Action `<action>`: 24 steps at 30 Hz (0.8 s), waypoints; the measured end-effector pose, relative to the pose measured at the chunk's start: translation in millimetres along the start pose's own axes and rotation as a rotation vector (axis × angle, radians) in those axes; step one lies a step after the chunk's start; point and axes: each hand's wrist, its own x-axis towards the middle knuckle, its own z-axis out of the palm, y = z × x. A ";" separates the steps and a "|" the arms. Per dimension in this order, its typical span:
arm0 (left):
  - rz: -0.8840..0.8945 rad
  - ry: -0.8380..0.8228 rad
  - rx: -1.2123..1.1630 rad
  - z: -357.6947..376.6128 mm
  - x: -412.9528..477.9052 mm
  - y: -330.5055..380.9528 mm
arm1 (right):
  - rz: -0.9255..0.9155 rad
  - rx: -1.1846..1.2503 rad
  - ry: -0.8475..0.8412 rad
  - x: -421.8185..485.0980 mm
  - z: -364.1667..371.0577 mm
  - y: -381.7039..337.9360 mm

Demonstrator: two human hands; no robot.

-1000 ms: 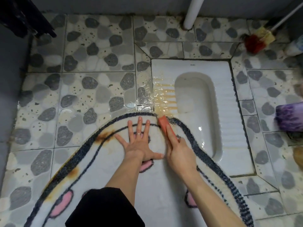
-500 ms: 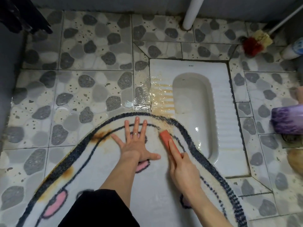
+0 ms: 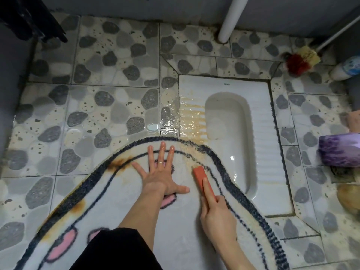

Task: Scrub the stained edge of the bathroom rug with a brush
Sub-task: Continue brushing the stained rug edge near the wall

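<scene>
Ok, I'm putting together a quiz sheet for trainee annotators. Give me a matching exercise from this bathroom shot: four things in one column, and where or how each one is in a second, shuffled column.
Things
1. left hand
2. orange brush
3. squat toilet
4. red-bristled broom

Places and states
A. in the far right corner, by the wall
B. gripped by the right hand, its head on the rug near the dark border
C. spread flat on the rug, fingers straight
D. set in the tiled floor, rug edge overlapping it

Pairs: 1-C, 2-B, 3-D, 4-A
</scene>
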 end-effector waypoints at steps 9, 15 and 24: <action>0.015 0.019 -0.006 3.0 1.9 -2.1 | -0.046 0.013 0.046 50.5 -3.8 -18.6; 0.015 0.033 -0.007 0.4 -0.3 -1.8 | -0.030 -0.035 0.070 45.1 -4.0 -0.8; 0.077 0.060 -0.022 6.2 -0.8 -8.4 | -0.027 -0.042 0.025 14.4 -11.1 -0.1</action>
